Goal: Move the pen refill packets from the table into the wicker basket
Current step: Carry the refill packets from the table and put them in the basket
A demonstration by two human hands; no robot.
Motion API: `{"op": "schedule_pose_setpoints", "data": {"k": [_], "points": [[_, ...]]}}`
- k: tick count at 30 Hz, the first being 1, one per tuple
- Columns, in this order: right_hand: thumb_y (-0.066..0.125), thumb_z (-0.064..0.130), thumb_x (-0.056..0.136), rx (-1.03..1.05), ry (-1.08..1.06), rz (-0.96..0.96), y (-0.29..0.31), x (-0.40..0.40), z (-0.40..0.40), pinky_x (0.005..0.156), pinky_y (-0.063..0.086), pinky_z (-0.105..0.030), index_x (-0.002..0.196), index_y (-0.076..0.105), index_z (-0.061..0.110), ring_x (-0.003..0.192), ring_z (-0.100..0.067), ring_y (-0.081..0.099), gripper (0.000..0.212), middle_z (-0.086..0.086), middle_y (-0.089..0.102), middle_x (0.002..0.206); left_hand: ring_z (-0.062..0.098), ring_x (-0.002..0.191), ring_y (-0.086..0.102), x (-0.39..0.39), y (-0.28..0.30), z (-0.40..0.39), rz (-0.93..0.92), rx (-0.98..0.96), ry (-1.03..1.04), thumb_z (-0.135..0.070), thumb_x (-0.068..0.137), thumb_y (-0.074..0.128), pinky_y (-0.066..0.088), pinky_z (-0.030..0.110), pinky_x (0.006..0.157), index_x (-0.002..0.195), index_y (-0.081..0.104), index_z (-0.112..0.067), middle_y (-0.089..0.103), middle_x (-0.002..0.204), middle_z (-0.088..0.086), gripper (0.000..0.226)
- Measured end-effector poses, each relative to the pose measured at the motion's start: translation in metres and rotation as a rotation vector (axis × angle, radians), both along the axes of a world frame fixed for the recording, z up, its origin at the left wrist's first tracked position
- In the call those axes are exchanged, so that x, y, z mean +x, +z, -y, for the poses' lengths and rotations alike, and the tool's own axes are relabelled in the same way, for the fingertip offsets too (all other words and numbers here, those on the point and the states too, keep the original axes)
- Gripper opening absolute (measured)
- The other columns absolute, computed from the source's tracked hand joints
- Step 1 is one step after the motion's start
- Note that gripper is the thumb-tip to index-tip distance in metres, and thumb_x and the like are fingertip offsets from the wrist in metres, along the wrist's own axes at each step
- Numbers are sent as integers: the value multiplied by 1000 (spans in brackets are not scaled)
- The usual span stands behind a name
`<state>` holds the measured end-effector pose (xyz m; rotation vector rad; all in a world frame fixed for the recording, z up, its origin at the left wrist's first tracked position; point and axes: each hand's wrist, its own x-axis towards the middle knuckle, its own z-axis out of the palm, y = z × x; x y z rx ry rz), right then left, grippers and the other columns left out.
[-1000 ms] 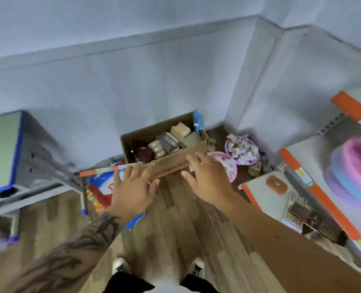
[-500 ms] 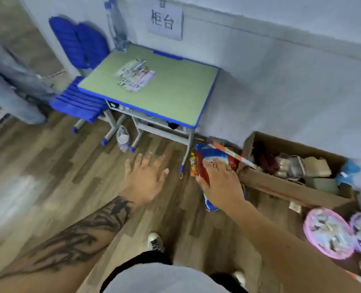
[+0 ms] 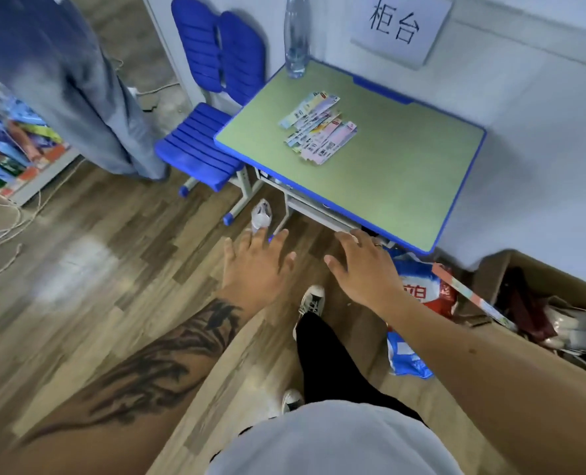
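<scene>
Wood-plank flooring (image 3: 89, 255) runs up to a pale wall, where a green-topped table (image 3: 397, 173) with blue edging stands beside a blue chair (image 3: 209, 108) — the pen refill packets (image 3: 319, 132) lie fanned in a loose heap on the tabletop, near a clear bottle (image 3: 296, 36). Both arms reach forward over the floor, short of the table: left hand (image 3: 255, 265) and right hand (image 3: 360, 269) palm-down, fingers spread and relaxed, holding nothing. Compared with half a second ago, the table now sits closer and more central — and no wicker basket shows.
</scene>
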<state>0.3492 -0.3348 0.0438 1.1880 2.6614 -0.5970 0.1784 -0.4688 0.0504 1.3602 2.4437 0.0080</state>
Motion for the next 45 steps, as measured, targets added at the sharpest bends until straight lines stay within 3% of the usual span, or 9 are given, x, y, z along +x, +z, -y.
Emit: {"op": "schedule_pose_setpoints", "data": {"k": [9,14,19,27,30,34,38,41,45], "points": [[47,51,104,-87,-110,-59,-32,-119,-142,112,38,-48,147,48,22,140,-35,42,52,-11,43,154,33,152,26,-78,-8,-107,-20,-82,9,-56,104,32,15,62,121,157,32,-34,33,164,6,57],[48,47,103,-178,-243,-112,-45,-153,-212,101,44,-44,137,56,22,123,-35,56,42,-12,58,132,27,139,46,-131,-22,-198,-10,-81,-34,-55,103,39,31,49,114,148,46,-32,53,149,0,51],[44,47,105,-197,-326,-55,-58,-171,-254,98,45,-45,138,53,21,119,-36,58,43,-13,60,126,33,123,58,-169,-41,-258,1,-73,-84,-53,102,44,44,50,103,143,53,-27,62,137,6,50],[49,57,98,-218,-601,36,-80,-203,-278,92,48,-45,123,56,20,109,-34,60,45,-9,62,116,39,111,60,-230,-64,-369,14,-49,-176,-49,101,48,46,49,89,138,51,-20,62,121,14,47],[55,61,93,-313,-784,56,-82,-215,-280,96,47,-44,112,58,23,107,-31,60,44,-5,64,113,42,104,61,-257,-78,-403,52,-102,-171,-51,100,49,48,49,82,122,50,-15,60,112,17,42],[65,49,91,-371,-950,61,-84,-230,-284,93,52,-45,105,62,19,108,-34,61,34,-7,64,111,42,99,63,-279,-89,-426,168,-162,-209,-49,100,52,43,43,73,104,39,-17,63,104,16,34],[66,31,90,-431,-1110,-62,-85,-235,-284,82,52,-37,86,56,20,94,-31,62,15,-4,66,95,41,96,62,-289,-88,-428,215,-175,-240,-44,104,46,39,39,72,101,40,-17,64,102,16,28],[70,25,89,-474,-1251,-182,-80,-227,-283,66,40,-30,81,55,18,79,-24,59,18,2,60,76,36,87,55,-298,-84,-426,199,-200,-256,-46,105,44,38,38,73,98,45,-15,63,101,17,31],[74,21,88,-473,-1400,-347,-75,-217,-273,58,38,-28,75,55,18,70,-21,55,23,2,59,71,34,83,52,-304,-74,-423,172,-216,-297,-46,106,41,38,37,74,91,45,-18,55,90,9,32]]}}
